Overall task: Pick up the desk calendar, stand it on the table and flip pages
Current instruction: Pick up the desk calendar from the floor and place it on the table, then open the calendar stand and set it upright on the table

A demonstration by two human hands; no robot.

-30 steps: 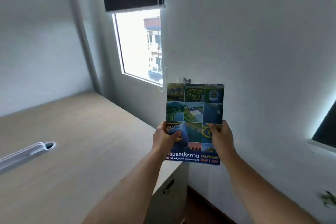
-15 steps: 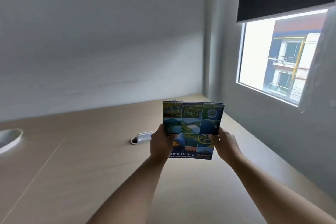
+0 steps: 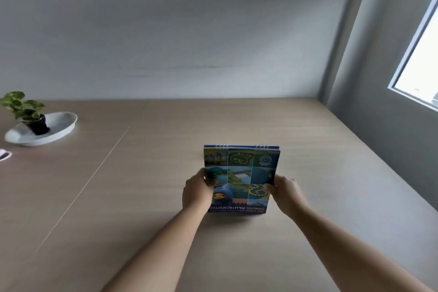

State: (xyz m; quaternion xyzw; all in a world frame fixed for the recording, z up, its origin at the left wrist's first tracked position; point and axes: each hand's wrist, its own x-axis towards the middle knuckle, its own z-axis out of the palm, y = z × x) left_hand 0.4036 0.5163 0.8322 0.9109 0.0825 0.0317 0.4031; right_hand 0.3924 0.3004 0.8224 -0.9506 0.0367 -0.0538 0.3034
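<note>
- Left hand (image 3: 198,193) and right hand (image 3: 285,193) both clamped on blue spiral-bound desk calendar with photo-grid cover (image 3: 240,178), one on each side edge, thumbs over cover.
- Calendar upright, cover facing wearer, wire loops on top; lower edge at or just above pale wood-grain table (image 3: 147,197). Contact not confirmable from this angle.
- Position: mid-table, nearer right edge than left, well short of back edge along grey wall (image 3: 189,31).
- Step judged: standing it up. Pick-up done, page flipping not begun.
- To do well: spread base panels into a tent before letting go; seat both bottom edges flat; check for no rocking; release one hand first and keep other steadying.
- Risk judged: smooth top, base may slide open or topple forward.
- White oval dish (image 3: 59,130) with small potted green plant (image 3: 26,111) near far left corner, well apart, no obstruction.
</note>
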